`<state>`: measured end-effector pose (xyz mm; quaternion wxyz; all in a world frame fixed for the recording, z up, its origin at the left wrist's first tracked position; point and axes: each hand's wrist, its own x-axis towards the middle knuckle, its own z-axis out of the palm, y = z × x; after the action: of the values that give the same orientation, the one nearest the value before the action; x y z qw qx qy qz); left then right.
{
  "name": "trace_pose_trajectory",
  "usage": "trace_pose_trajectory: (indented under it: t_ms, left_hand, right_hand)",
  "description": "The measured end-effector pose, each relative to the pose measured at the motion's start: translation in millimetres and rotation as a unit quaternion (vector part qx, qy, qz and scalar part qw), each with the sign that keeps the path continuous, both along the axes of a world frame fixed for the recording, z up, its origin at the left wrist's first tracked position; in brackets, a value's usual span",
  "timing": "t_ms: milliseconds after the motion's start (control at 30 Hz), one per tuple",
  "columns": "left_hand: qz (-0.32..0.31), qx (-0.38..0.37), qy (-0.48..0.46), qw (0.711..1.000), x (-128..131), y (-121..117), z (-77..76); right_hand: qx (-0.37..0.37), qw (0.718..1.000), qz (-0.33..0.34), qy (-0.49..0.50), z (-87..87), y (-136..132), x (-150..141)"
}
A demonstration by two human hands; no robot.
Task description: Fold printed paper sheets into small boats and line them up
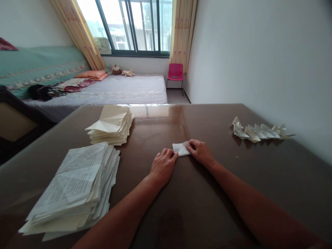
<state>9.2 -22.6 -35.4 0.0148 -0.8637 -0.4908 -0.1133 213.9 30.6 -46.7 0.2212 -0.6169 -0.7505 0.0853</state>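
A small folded piece of printed paper point(181, 149) lies on the dark brown table point(197, 204) in front of me. My left hand point(163, 167) rests on the table with its fingertips pressed on the paper's left edge. My right hand point(201, 151) presses its fingers down on the paper's right side. Both hands have their fingers held together on the paper.
A thick stack of printed sheets point(75, 186) lies at the near left, with a stack of creased, folded sheets point(111, 126) behind it. A row of folded paper boats point(259, 132) sits at the right by the wall. Beyond the table are a bed point(116, 90) and a pink chair point(175, 72).
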Motion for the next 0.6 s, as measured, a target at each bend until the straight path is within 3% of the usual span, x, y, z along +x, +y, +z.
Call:
trace_pose_trajectory:
  t_ms: [400, 600]
  left_hand:
    - [0.007, 0.015, 0.003, 1.0, 2.7, -0.4, 1.3]
    - [-0.033, 0.026, -0.023, 0.999, 3.0, 4.8, -7.5]
  right_hand:
    - [-0.012, 1.0, -0.015, -0.014, 1.0, 0.3, -1.4]
    - [-0.023, 0.999, -0.031, 0.008, -1.4, 0.4, -2.0]
